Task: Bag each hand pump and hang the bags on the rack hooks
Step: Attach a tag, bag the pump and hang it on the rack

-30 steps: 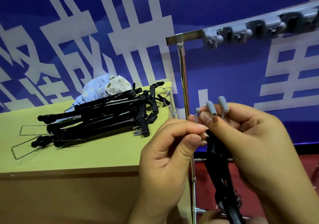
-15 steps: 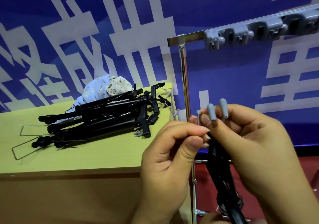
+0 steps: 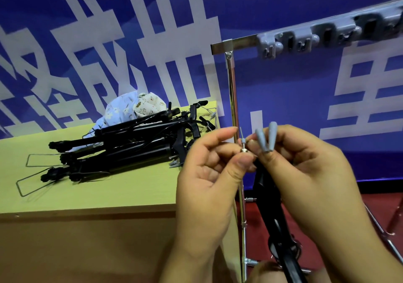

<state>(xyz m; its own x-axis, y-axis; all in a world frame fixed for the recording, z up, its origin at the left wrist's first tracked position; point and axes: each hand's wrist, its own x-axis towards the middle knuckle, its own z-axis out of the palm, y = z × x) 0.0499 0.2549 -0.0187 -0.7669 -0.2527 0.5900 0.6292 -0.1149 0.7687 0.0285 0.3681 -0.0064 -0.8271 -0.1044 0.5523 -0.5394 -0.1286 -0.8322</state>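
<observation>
Black plastic forms the body of the hand pump (image 3: 270,206) I hold in front of me; it hangs down between my hands, its lower end running out of the bottom of the picture. My right hand (image 3: 305,173) is curled round the pump's top, and two grey cone-shaped nozzles (image 3: 267,140) stand up from between its fingers. My left hand (image 3: 209,173) pinches a small metal needle fitting (image 3: 243,145) between thumb and forefinger, just beside the nozzles; the remaining fingers of that hand are bent inward. The two hands are nearly touching at the fingertips.

To my left, a pile of black hand pumps (image 3: 122,149) lies on a yellow-green table (image 3: 109,191), with thin wire foot loops projecting toward the table's left side. Behind the pile rest bundled cloth bags (image 3: 133,108), pale blue and cream with small prints, touching the pumps.

A chrome rack (image 3: 232,99) stands at the table's right edge: one upright post and a horizontal bar at the top. Grey plastic hooks (image 3: 290,40) sit in a row along that bar; I see nothing hanging from them. Behind everything is a blue backdrop (image 3: 283,3) with large white characters. Red floor (image 3: 340,206) shows at lower right.
</observation>
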